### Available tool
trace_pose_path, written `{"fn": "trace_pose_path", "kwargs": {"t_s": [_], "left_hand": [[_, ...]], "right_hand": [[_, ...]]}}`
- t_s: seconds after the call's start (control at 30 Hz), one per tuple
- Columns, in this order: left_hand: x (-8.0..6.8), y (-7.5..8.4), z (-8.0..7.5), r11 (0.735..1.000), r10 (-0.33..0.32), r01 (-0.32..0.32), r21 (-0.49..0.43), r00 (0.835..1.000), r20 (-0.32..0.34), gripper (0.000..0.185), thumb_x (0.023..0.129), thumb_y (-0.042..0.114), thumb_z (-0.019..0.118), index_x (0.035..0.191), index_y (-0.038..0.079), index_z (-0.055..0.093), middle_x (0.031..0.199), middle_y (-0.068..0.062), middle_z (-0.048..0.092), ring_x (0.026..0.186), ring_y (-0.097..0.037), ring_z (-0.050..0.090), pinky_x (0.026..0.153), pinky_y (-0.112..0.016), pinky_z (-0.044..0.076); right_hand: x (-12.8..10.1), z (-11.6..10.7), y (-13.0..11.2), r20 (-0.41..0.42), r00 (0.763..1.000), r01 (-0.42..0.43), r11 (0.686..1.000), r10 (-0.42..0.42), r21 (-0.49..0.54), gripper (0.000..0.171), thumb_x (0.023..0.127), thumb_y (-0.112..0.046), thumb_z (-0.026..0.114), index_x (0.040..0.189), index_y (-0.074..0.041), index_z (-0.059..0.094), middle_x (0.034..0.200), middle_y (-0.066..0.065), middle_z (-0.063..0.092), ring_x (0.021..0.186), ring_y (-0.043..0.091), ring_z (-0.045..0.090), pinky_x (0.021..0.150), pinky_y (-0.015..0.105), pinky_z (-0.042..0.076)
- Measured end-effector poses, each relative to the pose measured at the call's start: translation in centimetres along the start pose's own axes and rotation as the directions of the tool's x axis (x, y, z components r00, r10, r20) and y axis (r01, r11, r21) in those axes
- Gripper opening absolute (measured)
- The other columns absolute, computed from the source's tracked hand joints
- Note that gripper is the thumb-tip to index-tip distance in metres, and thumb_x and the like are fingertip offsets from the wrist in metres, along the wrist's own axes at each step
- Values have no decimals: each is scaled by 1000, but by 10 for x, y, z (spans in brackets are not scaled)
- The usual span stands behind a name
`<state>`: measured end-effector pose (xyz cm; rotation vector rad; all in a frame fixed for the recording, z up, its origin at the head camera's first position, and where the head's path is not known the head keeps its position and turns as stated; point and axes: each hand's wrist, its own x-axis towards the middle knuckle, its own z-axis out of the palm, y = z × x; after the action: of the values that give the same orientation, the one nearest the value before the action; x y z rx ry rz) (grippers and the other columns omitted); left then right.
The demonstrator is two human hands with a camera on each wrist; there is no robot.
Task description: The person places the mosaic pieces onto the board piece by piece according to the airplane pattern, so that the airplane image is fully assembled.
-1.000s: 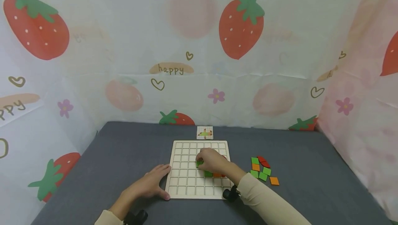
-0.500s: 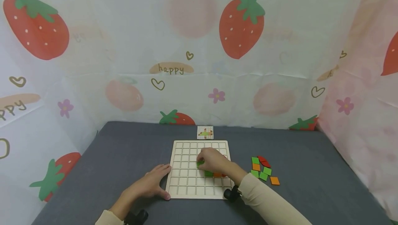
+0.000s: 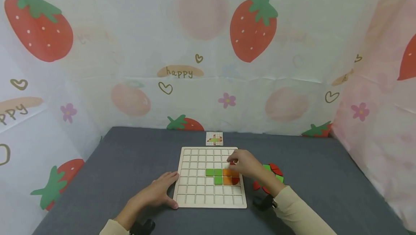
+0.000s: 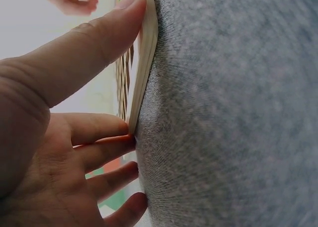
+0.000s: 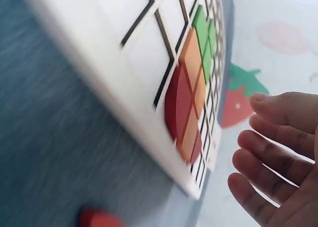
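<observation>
A pale wooden grid board [image 3: 195, 195] lies on the grey table. Three green tiles [image 3: 213, 173], orange tiles [image 3: 230, 173] and a red tile [image 3: 236, 181] sit in its right middle cells. My right hand [image 3: 242, 162] hovers over the board's right edge with relaxed fingers [image 5: 278, 147], holding nothing. In the right wrist view the board [image 5: 134, 53] shows its green [image 5: 201, 23], orange [image 5: 191, 55] and red tiles [image 5: 178, 103]. My left hand [image 3: 162, 188] rests flat against the board's left edge, with the thumb [image 4: 99, 38] pressing on the board's rim [image 4: 146, 53].
Loose green and red tiles [image 3: 276, 170] lie right of the board, partly hidden by my right wrist; a red piece [image 3: 256, 185] lies nearer me. A small pattern card [image 3: 214, 138] sits behind the board. Strawberry-print sheets wall in the table on three sides.
My right hand let go of the green tile, which now sits in the board, and moved right to the board's right edge. The left hand has not moved.
</observation>
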<state>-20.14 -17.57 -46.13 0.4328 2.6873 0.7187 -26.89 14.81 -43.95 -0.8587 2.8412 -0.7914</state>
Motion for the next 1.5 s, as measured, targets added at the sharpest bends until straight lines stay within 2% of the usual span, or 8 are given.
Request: {"fn": "trace_pose_path", "kwargs": {"t_s": [0.17,0.43,0.73,1.03,1.5], "left_hand": [[-1,0,1,1000,-17,17,-7,1000,6,101,62,29,89,145,-3,41,153,-20,39,145,-42,27,107,-71,25],[-3,3,-2,1000,-16,16,-15,1000,10,99,63,26,89,145,-4,41,153,-21,38,145,-44,26,108,-70,24],[-2,0,-1,1000,-3,3,-16,1000,11,99,64,28,88,145,-4,41,153,-21,38,145,-44,26,110,-68,24],[-2,-3,0,1000,6,-6,-19,1000,7,100,64,29,88,145,-4,40,154,-20,37,146,-44,25,109,-68,24],[-1,-4,1,1000,7,-7,-21,1000,1,101,63,28,89,145,-4,41,154,-20,38,145,-44,25,109,-69,24]], "right_hand": [[-21,-8,12,-34,998,-46,999,46,-13,22,86,-13,72,104,-2,74,93,6,66,81,14,57,70,26,50],[-51,-17,33,-52,990,-134,991,133,-17,22,85,-12,73,105,-2,73,94,2,65,87,18,63,76,34,54],[-79,-27,61,-77,992,-107,993,104,-41,19,85,-8,71,103,-2,73,94,4,66,85,19,63,71,30,53],[-95,-35,73,-35,987,-158,987,157,-35,15,85,-5,70,99,-1,73,90,3,64,84,20,65,71,33,54],[-102,-38,79,-11,978,-206,970,206,-132,14,82,1,69,93,-3,75,84,0,59,76,12,56,63,28,48]]}}
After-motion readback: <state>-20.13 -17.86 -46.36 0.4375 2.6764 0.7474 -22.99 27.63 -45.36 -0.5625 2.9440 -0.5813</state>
